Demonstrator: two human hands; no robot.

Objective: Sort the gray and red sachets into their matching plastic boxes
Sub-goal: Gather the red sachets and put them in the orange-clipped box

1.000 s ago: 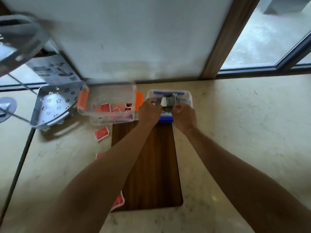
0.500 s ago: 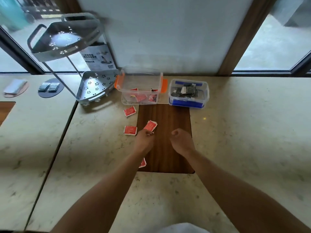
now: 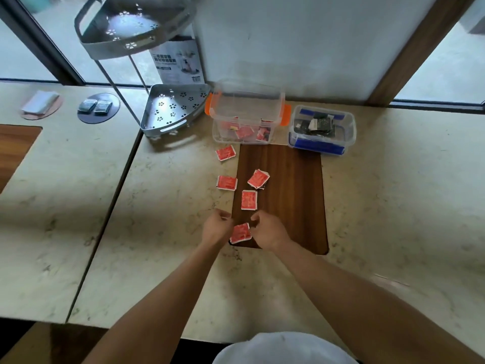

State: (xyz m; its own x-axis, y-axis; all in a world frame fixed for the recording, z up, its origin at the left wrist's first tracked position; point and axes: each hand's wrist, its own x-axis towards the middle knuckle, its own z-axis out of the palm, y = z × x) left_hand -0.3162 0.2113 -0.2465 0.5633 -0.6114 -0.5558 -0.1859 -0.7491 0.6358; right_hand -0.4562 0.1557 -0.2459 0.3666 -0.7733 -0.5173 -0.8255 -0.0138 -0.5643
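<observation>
A red sachet [image 3: 240,233] sits tilted at the near left corner of the wooden inlay [image 3: 288,195]. My left hand [image 3: 217,227] grips its left edge and my right hand [image 3: 267,231] pinches its right edge. Several more red sachets lie loose beyond: one [image 3: 249,200] and another [image 3: 258,179] on the wood, two [image 3: 227,183] [image 3: 225,152] on the stone left of it. At the back, the clear box with orange latches [image 3: 286,112] holds red sachets. The blue-latched box [image 3: 319,148] to its right holds gray ones.
A grey two-tier perforated metal rack [image 3: 173,109] stands left of the boxes, with a printed carton [image 3: 178,61] behind it. On the neighbouring counter, two gray sachets rest on a dark coaster [image 3: 98,118], and a white folded item [image 3: 40,101] lies further left. A wall and windows bound the back.
Both hands pulled back from the blue-latched box to the near end of the wooden inlay and closed on a red sachet. The camera also drew back and now shows more counter.
</observation>
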